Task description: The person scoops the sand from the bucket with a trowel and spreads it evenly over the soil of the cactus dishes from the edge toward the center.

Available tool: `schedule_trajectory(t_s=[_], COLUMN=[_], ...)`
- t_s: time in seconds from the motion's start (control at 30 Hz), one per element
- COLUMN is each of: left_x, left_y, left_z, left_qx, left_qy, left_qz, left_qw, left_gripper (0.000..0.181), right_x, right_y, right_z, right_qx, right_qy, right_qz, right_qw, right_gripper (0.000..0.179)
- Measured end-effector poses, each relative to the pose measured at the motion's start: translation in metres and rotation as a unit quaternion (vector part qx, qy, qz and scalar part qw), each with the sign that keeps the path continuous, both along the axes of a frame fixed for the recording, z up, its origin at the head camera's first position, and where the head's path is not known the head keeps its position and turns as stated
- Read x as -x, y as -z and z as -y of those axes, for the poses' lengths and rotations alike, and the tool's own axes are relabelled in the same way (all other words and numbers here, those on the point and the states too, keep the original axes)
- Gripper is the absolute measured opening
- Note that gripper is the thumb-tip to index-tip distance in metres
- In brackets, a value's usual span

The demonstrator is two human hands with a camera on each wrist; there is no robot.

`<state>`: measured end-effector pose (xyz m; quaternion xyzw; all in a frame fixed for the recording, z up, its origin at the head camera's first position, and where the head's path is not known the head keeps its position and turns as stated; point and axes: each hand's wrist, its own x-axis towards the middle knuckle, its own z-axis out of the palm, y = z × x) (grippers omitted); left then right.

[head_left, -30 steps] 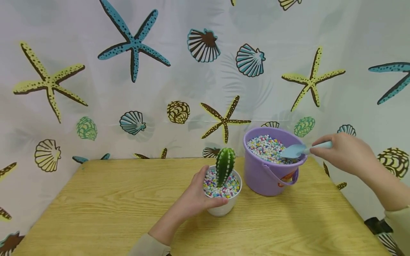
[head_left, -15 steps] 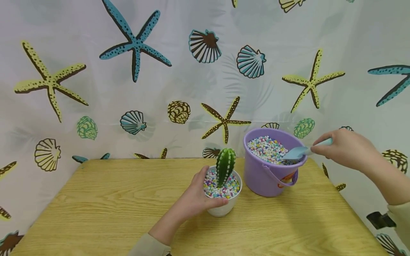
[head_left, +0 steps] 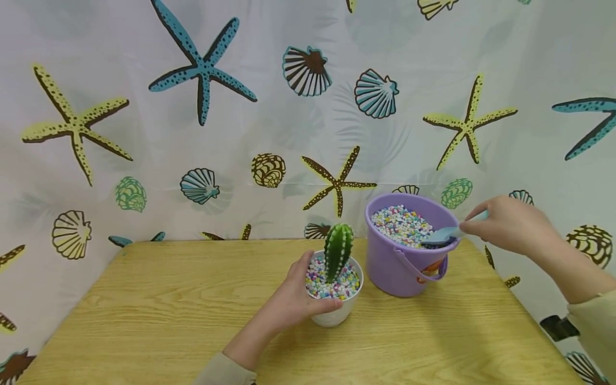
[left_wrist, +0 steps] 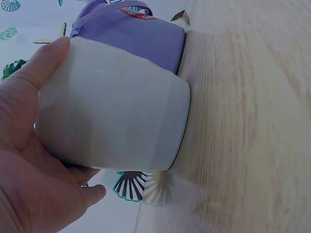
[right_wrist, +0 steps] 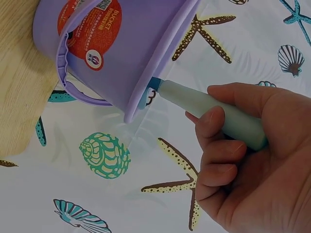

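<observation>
My left hand [head_left: 291, 302] grips a white pot [left_wrist: 116, 104] standing on the table, thumb along its near side and fingers around the left. Inside it a green cactus [head_left: 338, 251] stands upright among small multicoloured beads [head_left: 320, 286]. To the right, my right hand [head_left: 505, 224] holds a light blue toy shovel [head_left: 440, 235] by its handle [right_wrist: 209, 109], fingers curled round it. The shovel's blade dips into the beads [head_left: 401, 222] at the right side of a purple bucket [head_left: 394, 270], its edge partly sunk among them.
The bucket stands right behind the pot, its handle [head_left: 418, 270] hanging down at the front. A wooden table [head_left: 183, 310] stretches left and forward of the pot. A white curtain [head_left: 269, 123] with starfish and shells hangs close behind and along the right side.
My right hand has shifted slightly left, and the shovel's blade now lies flatter and lower in the bucket's beads. My left hand and the pot have stayed in place.
</observation>
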<state>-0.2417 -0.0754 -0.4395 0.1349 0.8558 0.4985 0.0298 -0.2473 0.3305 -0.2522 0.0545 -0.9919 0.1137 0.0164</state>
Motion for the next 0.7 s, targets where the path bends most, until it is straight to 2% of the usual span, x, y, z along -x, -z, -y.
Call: schedule_trajectory(t_s=[0.7], left_x=[0.000], left_y=[0.001], left_z=[0.000], left_qx=[0.000], left_qy=[0.005], left_qz=[-0.011], left_qw=[0.9999], left_gripper=[0.135], right_x=[-0.001], right_y=[0.031], right_z=[0.001], right_qx=[0.049], right_qy=[0.017], right_qz=[-0.023], right_qw=[0.9984], right_gripper=[0.056])
